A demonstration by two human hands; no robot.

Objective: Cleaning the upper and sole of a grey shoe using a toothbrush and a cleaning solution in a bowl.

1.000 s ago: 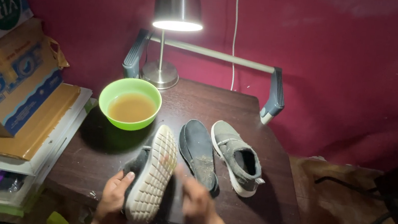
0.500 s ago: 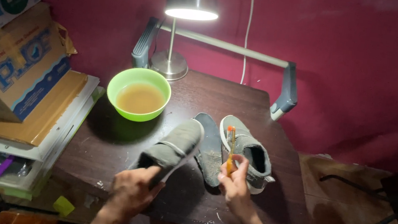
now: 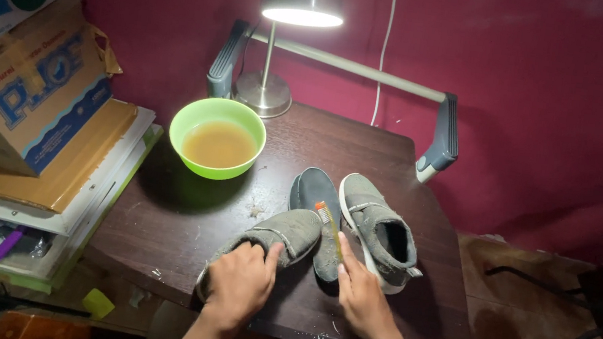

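Hands at work on shoe cleaning: left hand (image 3: 240,283) clasped grey shoe (image 3: 274,237), right hand (image 3: 359,292) gripped orange toothbrush (image 3: 328,226), poised for scrubbing

Both forearms reach forward, left hand (image 3: 240,283) cupped palm-down, right hand (image 3: 361,296) curled, fingers pinched.

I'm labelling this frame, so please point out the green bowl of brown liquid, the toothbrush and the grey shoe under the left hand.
Green plastic bowl (image 3: 179,153): head view, left rim.
Orange-handled toothbrush (image 3: 324,212): head view, bristle head.
Grey fabric shoe (image 3: 295,230): head view, toe upper.
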